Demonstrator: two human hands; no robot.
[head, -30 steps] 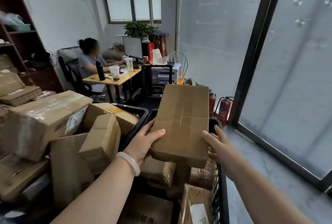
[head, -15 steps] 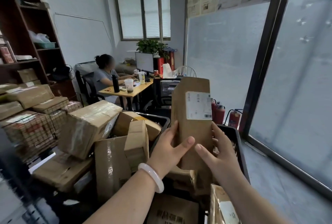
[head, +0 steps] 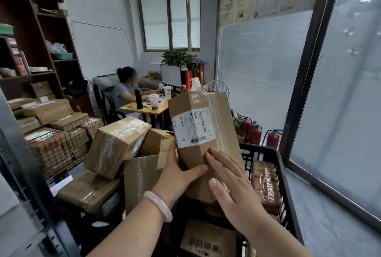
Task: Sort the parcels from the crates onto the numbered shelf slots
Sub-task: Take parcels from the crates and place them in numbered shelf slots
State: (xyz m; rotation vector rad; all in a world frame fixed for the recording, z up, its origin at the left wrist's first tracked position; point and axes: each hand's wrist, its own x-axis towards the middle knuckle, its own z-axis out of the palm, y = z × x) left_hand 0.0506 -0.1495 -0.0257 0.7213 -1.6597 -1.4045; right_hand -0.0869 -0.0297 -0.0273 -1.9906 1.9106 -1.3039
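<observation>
Daylight reaches us through a blinded window (head: 172, 11) in the pale back wall (head: 99, 9) — below it a plant (head: 179, 59), a monitor (head: 170, 76) and a wooden table (head: 144, 108) with a person (head: 125, 90) seated. On our left stands a dark bookcase (head: 35, 36); on our right, dark-framed frosted glass (head: 346, 91), newspapers (head: 237, 0) pasted above.

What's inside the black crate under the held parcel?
The black crate shows a taped parcel by its right wall and a printed carton in front. The held parcel, left hand and right hand hide its middle.
</observation>
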